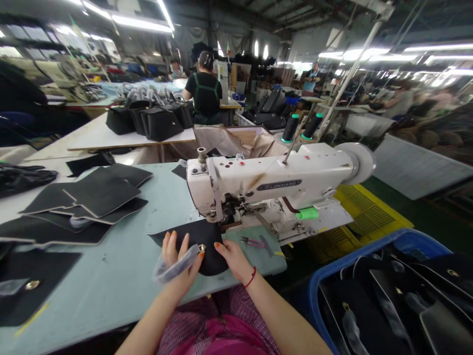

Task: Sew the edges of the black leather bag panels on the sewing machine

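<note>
A black leather panel (212, 254) with a rounded near edge lies on the sewing machine's bed, its far side at the presser foot. It carries a gold clasp (201, 248) and a strip wrapped in clear plastic (177, 266). My left hand (179, 259) rests on the panel with fingers spread, the thumb beside the clasp and the plastic strip across the palm side. My right hand (234, 261) grips the panel's right edge, thumb on top; its other fingers are mostly hidden. The white sewing machine (266, 177) stands just beyond both hands.
Pink-handled thread snips (253, 242) lie right of the needle area. Black panels (92, 192) are piled at left, with a clasped panel (33, 281) nearer. A blue bin (314, 296) of panels stands at right. Finished black bags (160, 123) and a co-worker (207, 93) are beyond.
</note>
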Demonstrator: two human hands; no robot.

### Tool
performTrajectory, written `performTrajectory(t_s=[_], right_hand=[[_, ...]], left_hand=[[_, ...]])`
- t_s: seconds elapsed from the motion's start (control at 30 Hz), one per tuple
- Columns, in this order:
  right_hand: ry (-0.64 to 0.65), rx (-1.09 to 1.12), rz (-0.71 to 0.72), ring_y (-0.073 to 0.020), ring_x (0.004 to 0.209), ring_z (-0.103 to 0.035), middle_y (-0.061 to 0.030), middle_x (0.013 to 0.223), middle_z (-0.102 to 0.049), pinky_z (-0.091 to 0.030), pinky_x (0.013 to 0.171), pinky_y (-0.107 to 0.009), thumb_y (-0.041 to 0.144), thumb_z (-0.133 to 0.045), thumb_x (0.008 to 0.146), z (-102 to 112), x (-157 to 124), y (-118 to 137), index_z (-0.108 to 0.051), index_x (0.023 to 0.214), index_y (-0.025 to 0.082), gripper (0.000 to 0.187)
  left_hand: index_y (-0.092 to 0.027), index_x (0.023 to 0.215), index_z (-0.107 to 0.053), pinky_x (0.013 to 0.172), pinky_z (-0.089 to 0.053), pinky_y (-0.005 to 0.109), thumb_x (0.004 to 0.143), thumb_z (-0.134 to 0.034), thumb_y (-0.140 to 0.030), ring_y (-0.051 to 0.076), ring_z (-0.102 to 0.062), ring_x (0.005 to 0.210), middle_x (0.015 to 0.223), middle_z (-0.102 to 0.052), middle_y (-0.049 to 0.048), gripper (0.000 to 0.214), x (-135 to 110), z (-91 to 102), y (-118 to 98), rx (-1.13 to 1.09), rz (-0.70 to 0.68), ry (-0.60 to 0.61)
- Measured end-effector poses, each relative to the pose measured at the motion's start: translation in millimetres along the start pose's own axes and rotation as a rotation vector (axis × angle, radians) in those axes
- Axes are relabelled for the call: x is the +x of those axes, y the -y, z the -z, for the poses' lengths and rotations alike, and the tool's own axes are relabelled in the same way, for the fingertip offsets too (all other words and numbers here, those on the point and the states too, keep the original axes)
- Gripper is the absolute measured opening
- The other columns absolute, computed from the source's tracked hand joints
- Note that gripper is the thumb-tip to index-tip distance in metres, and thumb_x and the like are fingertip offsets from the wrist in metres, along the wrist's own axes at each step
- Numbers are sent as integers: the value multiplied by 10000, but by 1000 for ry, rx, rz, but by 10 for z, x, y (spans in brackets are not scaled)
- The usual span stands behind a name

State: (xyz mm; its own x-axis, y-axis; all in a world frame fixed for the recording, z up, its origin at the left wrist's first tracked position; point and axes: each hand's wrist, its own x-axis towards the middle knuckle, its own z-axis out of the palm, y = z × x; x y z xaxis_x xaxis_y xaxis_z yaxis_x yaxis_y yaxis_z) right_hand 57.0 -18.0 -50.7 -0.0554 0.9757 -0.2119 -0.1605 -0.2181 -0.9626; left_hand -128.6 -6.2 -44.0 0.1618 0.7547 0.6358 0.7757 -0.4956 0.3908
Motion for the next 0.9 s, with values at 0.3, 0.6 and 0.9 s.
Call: performTrajectory(t_s=[0.3, 0.6, 0.9], right_hand=[[-101, -52, 56, -174, 751, -573, -22, 748, -642, -459, 669, -254, 606, -591, 833, -83, 56, 242, -648, 782, 185, 427], [-77, -401, 201, -106, 587, -339, 35, 602, -377, -247, 550, -238, 515, -469, 933, 22, 16, 151, -443, 631, 185, 448], [-71, -432, 158, -96, 558, -289, 39, 580, -310, -189, 528, -254, 519, -467, 924, -3, -64, 247, -373, 599, 189, 472]], left_hand=[[-251, 1202, -630, 1164, -235, 619, 926, -551, -387, 306, -418, 1391, 1459, -511, 89, 318, 440, 290, 219, -48, -217, 509], [-202, 1162, -625, 1185, -288, 533, 920, -560, -364, 267, -395, 1416, 1462, -514, 105, 298, 98, -65, 394, -355, -74, 395], [-200, 1030, -703, 1158, -378, 448, 922, -568, -366, 243, -590, 1246, 1279, -671, 78, 239, 175, 11, 548, -306, -229, 406]])
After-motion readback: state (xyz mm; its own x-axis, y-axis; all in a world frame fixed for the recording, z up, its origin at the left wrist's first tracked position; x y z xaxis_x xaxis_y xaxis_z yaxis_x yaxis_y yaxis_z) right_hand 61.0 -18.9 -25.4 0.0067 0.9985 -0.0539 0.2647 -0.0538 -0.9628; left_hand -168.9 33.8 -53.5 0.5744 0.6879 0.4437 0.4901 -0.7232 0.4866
